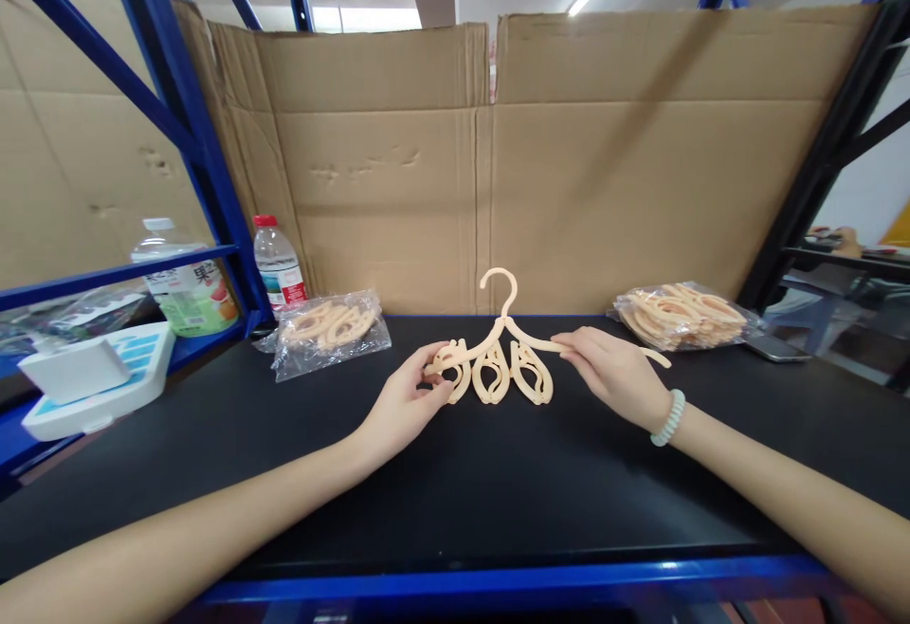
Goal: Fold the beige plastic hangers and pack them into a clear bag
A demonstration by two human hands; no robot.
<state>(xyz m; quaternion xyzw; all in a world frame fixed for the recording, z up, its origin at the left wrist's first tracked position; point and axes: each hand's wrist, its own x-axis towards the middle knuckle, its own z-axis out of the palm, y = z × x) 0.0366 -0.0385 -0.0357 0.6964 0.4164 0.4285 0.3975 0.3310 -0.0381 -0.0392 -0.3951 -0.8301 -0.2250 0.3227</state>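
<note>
Between the two sets of fingers lies a peach-coloured plastic hanger, flat on the black counter, its hook pointing away from the person toward the cardboard wall. Three looped clips hang from its bar, side by side, just beneath the fingertips. The left hand has its fingers closed on the hanger's left end, thumb and forefinger pinching the outermost loop. The right hand has its fingers closed on the right arm of the hanger, gripping it from above; a further stretch of that arm sticks out past the knuckles. A pale bead bracelet sits on the right wrist.

Beyond the left fingers and off to their left, a clear plastic bag of hangers rests on the counter (the same peach colour shows through). Past the right fingers, to their right, a second, fuller bag lies near the wall. Farther left stand a small water bottle with a red cap and a larger drink bottle, the latter behind a blue shelf rail. A white and blue device sits at the far left, well apart from both hands.
</note>
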